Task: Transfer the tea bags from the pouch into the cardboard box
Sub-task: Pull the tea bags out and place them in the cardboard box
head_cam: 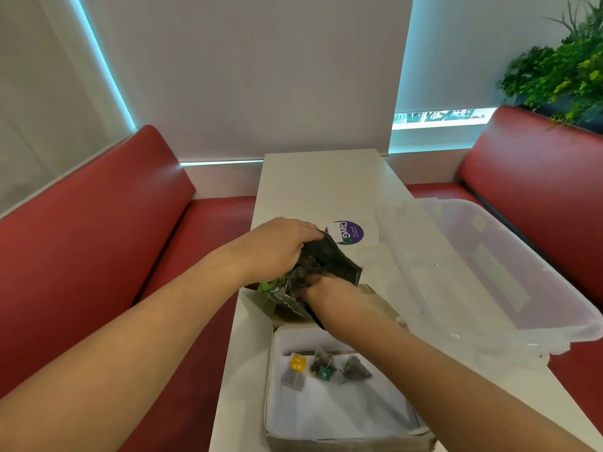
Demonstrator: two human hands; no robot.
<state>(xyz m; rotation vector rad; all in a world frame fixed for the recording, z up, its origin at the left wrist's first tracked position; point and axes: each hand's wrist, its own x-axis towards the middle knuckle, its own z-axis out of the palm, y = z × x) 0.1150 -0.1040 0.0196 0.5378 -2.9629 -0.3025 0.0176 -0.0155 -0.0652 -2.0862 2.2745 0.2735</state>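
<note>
A round purple sticker [347, 232] on the white table [319, 187] reads "ClayGo"; its smaller print is illegible.

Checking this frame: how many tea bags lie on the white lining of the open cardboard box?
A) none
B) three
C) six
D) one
B: the open cardboard box holds a yellow-tagged tea bag, a teal-tagged tea bag and a grey pyramid tea bag, side by side.

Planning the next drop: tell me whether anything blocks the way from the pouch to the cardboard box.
Nothing visible does. The left hand holds the pouch, the right hand at its mouth, just beyond the open cardboard box. Three tea bags lie inside; the clear bin sits aside.
</note>
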